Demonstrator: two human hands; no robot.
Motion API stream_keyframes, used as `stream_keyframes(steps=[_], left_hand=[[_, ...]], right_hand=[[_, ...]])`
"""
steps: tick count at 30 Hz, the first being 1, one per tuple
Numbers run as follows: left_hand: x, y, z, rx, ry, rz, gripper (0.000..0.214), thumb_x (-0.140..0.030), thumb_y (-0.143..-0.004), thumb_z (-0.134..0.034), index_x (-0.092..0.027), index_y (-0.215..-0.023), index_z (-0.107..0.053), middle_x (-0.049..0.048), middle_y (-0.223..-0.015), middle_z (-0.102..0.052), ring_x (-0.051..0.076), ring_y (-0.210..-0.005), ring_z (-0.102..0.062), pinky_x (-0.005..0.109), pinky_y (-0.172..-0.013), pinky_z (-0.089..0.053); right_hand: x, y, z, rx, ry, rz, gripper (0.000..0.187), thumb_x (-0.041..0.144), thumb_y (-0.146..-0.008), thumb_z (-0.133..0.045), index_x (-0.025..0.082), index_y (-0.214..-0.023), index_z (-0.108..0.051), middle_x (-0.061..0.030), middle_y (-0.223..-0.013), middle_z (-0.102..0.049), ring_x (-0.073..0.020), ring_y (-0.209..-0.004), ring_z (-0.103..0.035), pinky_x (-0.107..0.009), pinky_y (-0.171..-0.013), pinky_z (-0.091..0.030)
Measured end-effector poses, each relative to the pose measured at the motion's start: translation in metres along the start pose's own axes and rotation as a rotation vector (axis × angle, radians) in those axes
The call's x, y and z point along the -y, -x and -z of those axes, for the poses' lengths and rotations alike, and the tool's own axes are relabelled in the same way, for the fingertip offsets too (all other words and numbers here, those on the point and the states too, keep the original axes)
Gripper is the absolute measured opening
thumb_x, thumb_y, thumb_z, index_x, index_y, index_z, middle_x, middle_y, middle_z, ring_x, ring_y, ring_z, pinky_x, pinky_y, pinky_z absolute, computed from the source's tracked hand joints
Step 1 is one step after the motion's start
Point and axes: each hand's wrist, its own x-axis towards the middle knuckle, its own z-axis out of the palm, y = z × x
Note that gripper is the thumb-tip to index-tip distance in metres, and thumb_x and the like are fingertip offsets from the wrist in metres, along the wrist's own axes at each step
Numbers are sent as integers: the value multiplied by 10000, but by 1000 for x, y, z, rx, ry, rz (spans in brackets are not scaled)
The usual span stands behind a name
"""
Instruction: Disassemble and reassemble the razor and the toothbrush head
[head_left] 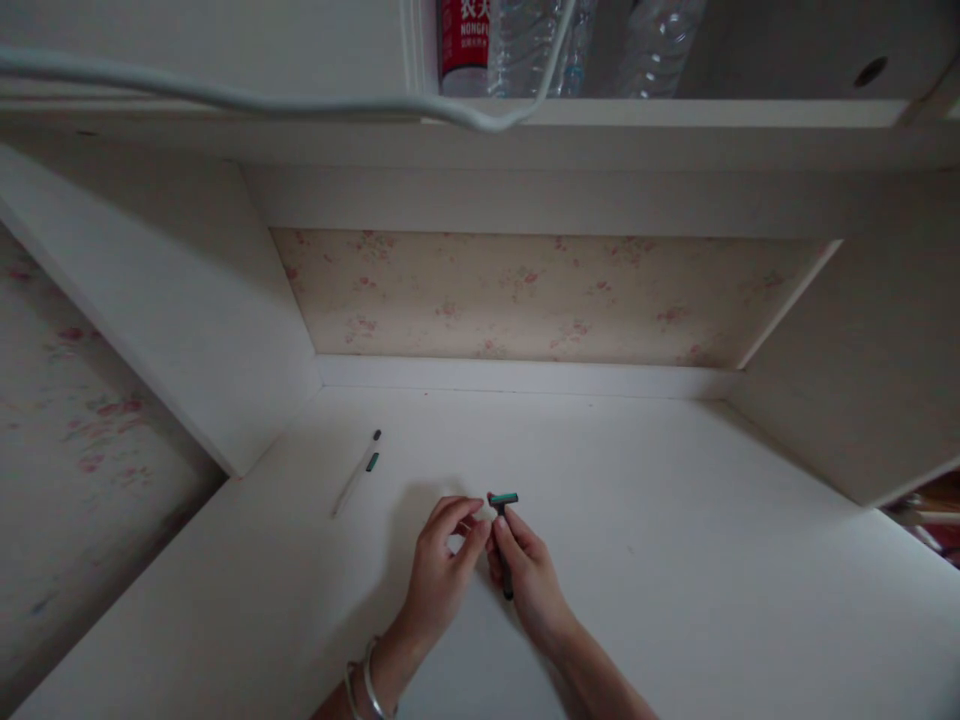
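My right hand (529, 565) is closed around the dark handle of a razor (503, 498). Its green and black head points away from me, above my thumb. Just left of the razor is my left hand (442, 560), with thumb and index finger bent and slightly apart; nothing shows between them. Two bangles circle the left wrist. On the white desk to the left lie a small green and black piece (373, 462), like a razor head or cover, and a thin clear stick (349, 490) with a black end.
A white desk (660, 600) spreads under my hands, with side panels (172, 290) left and right. Overhead, a shelf (712, 113) holds several plastic bottles (525, 45), one with a red label. A pale cable (262, 103) hangs across its front.
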Motion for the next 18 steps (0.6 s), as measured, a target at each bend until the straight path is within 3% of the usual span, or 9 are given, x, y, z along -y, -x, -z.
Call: stream_keyframes(steps=[7, 18], left_hand=[[2, -1, 3, -20, -35, -44, 197, -292, -855, -544, -197, -982, -662, 67, -981, -602, 179, -903, -585, 285, -769, -496], [-5, -1, 6, -22, -20, -85, 147, -246, -839, -557, -191, -910, -674, 52, -897, -613, 168, -834, -587, 262, -716, -487]], right_hand=[[-11, 1, -6, 113, -37, 48, 260, 410, -897, -526, 176, -1002, -567, 84, -519, -394, -55, -415, -302, -185, -389, -213], [-12, 3, -8, 79, -132, 63, 244, 366, -895, -545, 175, -1038, -600, 66, -593, -420, -39, -426, -309, -193, -398, -194]])
